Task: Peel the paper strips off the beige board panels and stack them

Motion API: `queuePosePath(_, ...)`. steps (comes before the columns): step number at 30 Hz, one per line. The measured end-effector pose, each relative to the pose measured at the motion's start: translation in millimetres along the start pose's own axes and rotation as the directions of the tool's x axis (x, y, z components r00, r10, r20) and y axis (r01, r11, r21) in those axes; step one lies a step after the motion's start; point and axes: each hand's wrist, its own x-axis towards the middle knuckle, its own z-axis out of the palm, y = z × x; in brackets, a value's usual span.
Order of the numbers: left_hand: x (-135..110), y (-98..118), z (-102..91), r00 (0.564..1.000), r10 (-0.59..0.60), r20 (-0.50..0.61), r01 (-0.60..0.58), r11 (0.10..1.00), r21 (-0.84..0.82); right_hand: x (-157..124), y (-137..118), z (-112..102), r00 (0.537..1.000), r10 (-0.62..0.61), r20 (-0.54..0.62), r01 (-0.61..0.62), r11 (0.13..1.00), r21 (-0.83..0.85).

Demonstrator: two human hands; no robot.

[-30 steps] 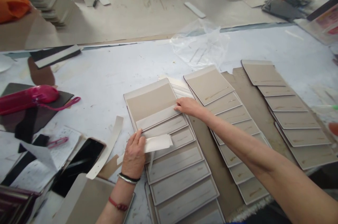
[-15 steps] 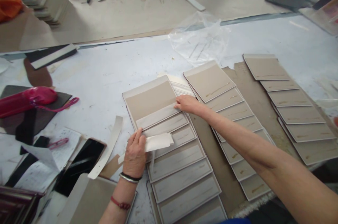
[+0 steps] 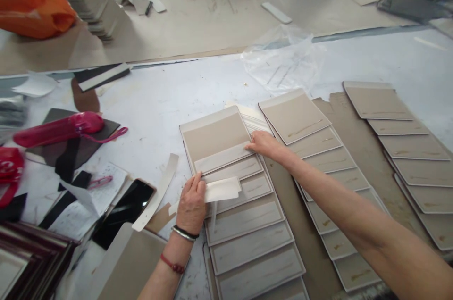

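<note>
My left hand (image 3: 191,203) is closed around several cream-white strips (image 3: 222,189) that stick out to the right from under its fingers. Its fingertips touch the left end of a pale strip (image 3: 224,158) lying along the lower edge of a beige panel (image 3: 217,132). At that strip's right end, my right hand (image 3: 264,144) has its fingers curled and pinched on the strip and panel edge. Below, overlapping beige panels (image 3: 247,222) run toward me in a row, each showing a greyish band. The undersides of both hands are hidden.
Two more rows of overlapping panels (image 3: 293,116) with brown glue-like streaks lie to the right on brown board (image 3: 334,106). Clear plastic film (image 3: 283,62) is behind. At left are a phone (image 3: 123,212), a pink pouch (image 3: 60,129), a loose pale strip (image 3: 159,196) and papers.
The whole view has shifted, so things appear farther right and slightly lower. Both hands keep the same places on the panel and strip.
</note>
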Motion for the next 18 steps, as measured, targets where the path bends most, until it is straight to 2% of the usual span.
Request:
queuePosePath(2,0,0,0.8,1.0,0.004,-0.014,-0.003,1.0,0.013,-10,-5,0,0.989,0.077,-0.129,-0.081,0.996,-0.028)
queuePosePath(3,-1,-1,1.5,1.0,0.011,-0.025,-0.01,1.0,0.022,-16,-10,3,0.974,0.076,-0.212,-0.085,0.996,-0.035)
queuePosePath(4,-1,-1,2.3,0.999,0.021,-0.039,-0.02,0.999,0.03,-23,-16,7,0.958,0.024,-0.284,-0.038,0.998,-0.042)
queuePosePath(6,-2,-2,4.0,0.997,0.047,-0.066,-0.044,0.998,0.044,-36,-31,21,0.913,-0.237,-0.332,0.226,0.971,-0.072)
queuePosePath(8,-3,-4,5.1,0.994,0.069,-0.08,-0.065,0.996,0.057,-46,-43,40,0.82,-0.511,-0.26,0.506,0.858,-0.088)
queuePosePath(9,-3,-4,5.6,0.993,0.077,-0.083,-0.072,0.995,0.063,-49,-45,49,0.789,-0.573,-0.22,0.571,0.817,-0.08)
queuePosePath(10,-3,-5,6.1,0.993,0.083,-0.085,-0.078,0.995,0.066,-51,-46,56,0.785,-0.588,-0.194,0.587,0.807,-0.067)
queuePosePath(12,-4,-6,8.3,0.992,0.085,-0.092,-0.079,0.995,0.065,-53,-38,68,0.837,-0.513,-0.191,0.515,0.856,-0.043)
queuePosePath(15,-5,-9,14.2,0.991,0.065,-0.114,-0.06,0.997,0.04,-54,-17,74,0.919,-0.29,-0.268,0.296,0.955,-0.022)
queuePosePath(16,-5,-11,15.8,0.991,0.055,-0.122,-0.053,0.998,0.017,-55,-12,74,0.933,-0.196,-0.302,0.204,0.979,-0.006)
queuePosePath(18,-4,-14,15.5,0.989,0.032,-0.145,-0.041,0.997,-0.06,-62,-5,72,0.927,-0.035,-0.373,0.057,0.997,0.047)
